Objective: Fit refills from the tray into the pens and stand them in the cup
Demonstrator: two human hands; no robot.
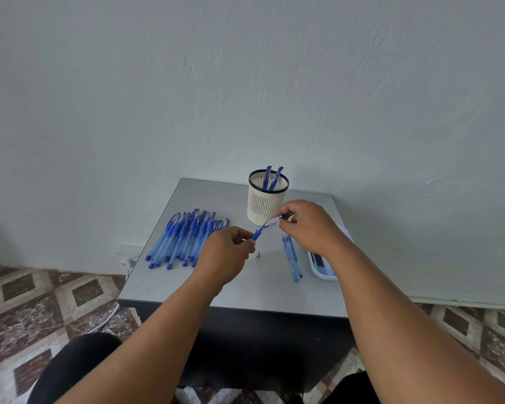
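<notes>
Here, both hands pinching one pen [267, 227] mid-table, tray [321, 272] seemingly overhanging right edge.

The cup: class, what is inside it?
Two blue pens stand in the cup, their tops leaning right above the rim. Their lower ends are blurred behind the slatted wall, and the cup's floor is hidden.
</notes>
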